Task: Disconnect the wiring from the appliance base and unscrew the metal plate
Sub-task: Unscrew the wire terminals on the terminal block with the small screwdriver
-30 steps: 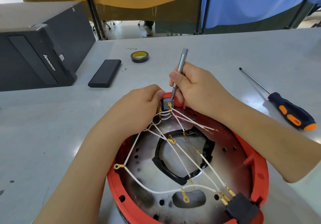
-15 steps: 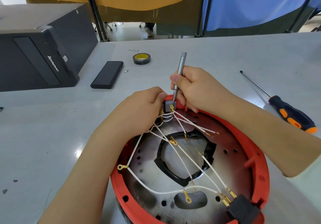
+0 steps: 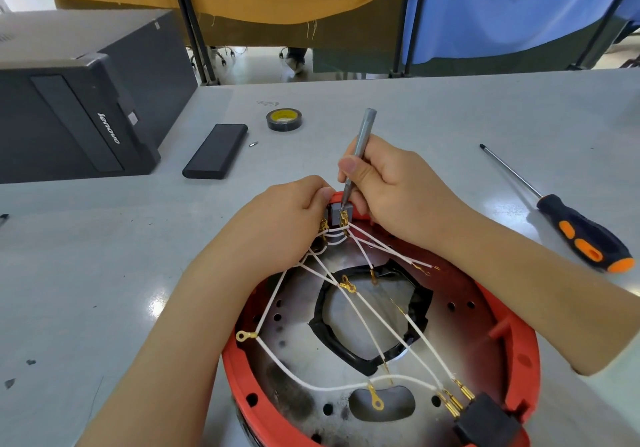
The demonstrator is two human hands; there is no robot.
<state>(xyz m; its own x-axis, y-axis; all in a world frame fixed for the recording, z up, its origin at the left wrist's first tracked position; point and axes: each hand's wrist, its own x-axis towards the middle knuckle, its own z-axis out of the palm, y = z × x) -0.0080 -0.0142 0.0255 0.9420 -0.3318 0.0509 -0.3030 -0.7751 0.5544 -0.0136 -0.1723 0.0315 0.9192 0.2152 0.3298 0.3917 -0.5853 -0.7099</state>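
A red round appliance base (image 3: 516,335) lies open on the table, with a scorched metal plate (image 3: 287,374) inside. White wires (image 3: 332,386) with brass terminals cross the plate. They run between a grey connector block (image 3: 341,211) at the far rim and a black block (image 3: 486,420) at the near right. My left hand (image 3: 277,224) pinches the grey block and the wires beside it. My right hand (image 3: 391,183) grips a thin silver screwdriver (image 3: 363,131), whose tip sits at a brass terminal on the grey block.
An orange-and-black screwdriver (image 3: 581,231) lies to the right. A tape roll (image 3: 284,119), a flat black case (image 3: 216,151) and a small loose bit (image 3: 254,144) lie beyond the base. A black computer tower (image 3: 83,107) stands at the left. Cloth screens close the far edge.
The view has shifted slightly. Both hands stay at the grey block with the silver screwdriver tip on the terminal; no wire has visibly come off.
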